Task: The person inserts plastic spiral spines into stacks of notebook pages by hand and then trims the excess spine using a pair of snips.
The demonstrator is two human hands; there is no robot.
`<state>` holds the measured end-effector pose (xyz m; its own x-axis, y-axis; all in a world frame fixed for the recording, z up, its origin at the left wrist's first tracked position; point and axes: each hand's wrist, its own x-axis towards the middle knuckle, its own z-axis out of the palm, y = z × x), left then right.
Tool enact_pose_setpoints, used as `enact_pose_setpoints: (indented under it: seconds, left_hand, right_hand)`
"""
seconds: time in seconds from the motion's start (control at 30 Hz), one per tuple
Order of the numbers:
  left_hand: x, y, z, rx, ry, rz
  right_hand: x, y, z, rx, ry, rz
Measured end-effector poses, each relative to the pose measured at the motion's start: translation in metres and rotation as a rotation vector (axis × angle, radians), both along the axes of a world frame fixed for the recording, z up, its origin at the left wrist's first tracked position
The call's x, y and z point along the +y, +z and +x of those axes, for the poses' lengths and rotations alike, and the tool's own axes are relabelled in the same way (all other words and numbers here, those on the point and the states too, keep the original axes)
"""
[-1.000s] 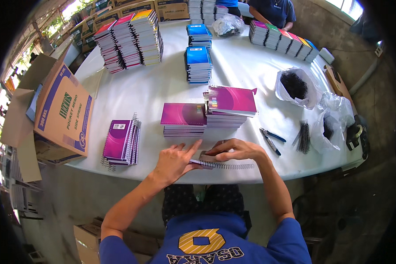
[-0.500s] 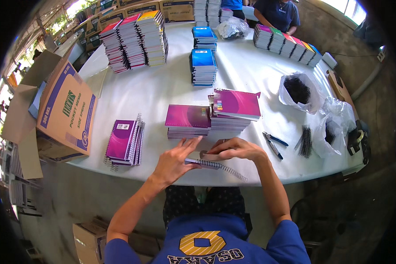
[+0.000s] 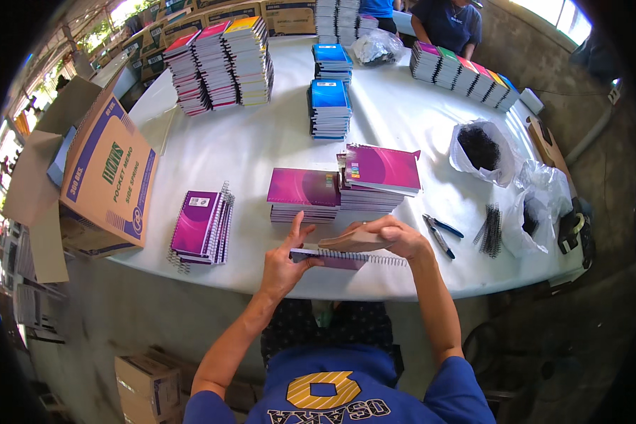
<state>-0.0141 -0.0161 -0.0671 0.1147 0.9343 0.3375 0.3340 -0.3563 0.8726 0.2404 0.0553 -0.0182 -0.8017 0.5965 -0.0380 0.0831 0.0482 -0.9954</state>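
Note:
My left hand (image 3: 279, 272) grips a small purple notebook (image 3: 345, 263) at its left end, thumb on the near side and other fingers raised behind. A black spiral coil (image 3: 389, 261) runs along the notebook's upper edge, its loose end sticking out past the right side. In my right hand (image 3: 403, 239) is a flat brown piece (image 3: 353, 242), held just above the coiled edge; I cannot tell whether it touches the coil. Just beyond my hands stand two stacks of purple notebooks, a lower stack (image 3: 302, 187) and a taller stack (image 3: 381, 169).
Coil-edged purple notebooks (image 3: 196, 222) lie left. At right are pliers (image 3: 439, 233), loose coils (image 3: 489, 231) and plastic bags of coils (image 3: 482, 152). Blue notebooks (image 3: 330, 106), tall notebook stacks (image 3: 222, 67) and another person (image 3: 445, 28) are farther off. An open carton (image 3: 109, 177) stands left.
The brown piece has turned, showing its broad side above the coil. The coil's loose end has swung up, nearly level. My left fingers have lifted and spread.

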Motion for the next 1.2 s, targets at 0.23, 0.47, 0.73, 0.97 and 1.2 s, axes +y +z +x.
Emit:
enact_pose_setpoints:
  seconds: [0.23, 0.47, 0.73, 0.97, 1.2]
  left_hand:
    - [0.004, -0.012, 0.006, -0.097, -0.033, -0.018]
    - [0.004, -0.018, 0.010, -0.156, -0.045, -0.093]
    - [0.003, -0.019, 0.005, -0.206, -0.092, -0.133]
    - [0.009, -0.010, -0.005, -0.336, -0.345, -0.378]
    - [0.001, -0.004, -0.014, -0.427, -0.275, -0.514]
  right_hand:
    - [-0.003, -0.007, 0.001, 0.211, -0.080, -0.130]
    - [0.000, -0.011, 0.007, 0.058, -0.001, 0.071]
    - [-0.007, 0.005, -0.008, -0.264, -0.094, 0.121]
    - [-0.019, -0.001, 0.035, -0.361, -0.318, 0.264]
    - [-0.129, 0.070, 0.023, 0.525, -0.381, 0.377]
